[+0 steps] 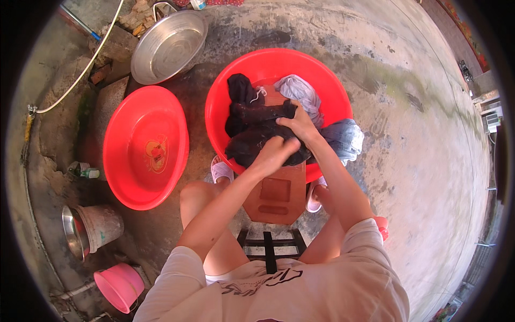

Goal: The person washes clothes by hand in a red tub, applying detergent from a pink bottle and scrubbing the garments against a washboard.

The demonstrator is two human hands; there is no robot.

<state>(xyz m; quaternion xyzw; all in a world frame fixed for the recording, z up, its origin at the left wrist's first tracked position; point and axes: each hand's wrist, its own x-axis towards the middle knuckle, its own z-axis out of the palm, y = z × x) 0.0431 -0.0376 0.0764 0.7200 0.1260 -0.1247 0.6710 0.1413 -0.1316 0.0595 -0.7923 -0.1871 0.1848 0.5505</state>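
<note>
Before me a large red plastic basin holds wet clothes and a brown washboard, whose lower end juts over the rim towards me. A dark wet garment lies bunched across the board. My left hand is on its near part, fingers curled and partly hidden, slightly blurred. With its fingers closed on the garment's upper right part is my right hand. Black cloth with a white drawstring lies at the basin's left, a light grey garment at its upper right. Blue-grey denim hangs over the right rim.
Left of the basin stand another red basin and a metal basin. Farther left are a plastic bottle, a whitish bucket and a pink bucket. A pale hose runs to a wall tap.
</note>
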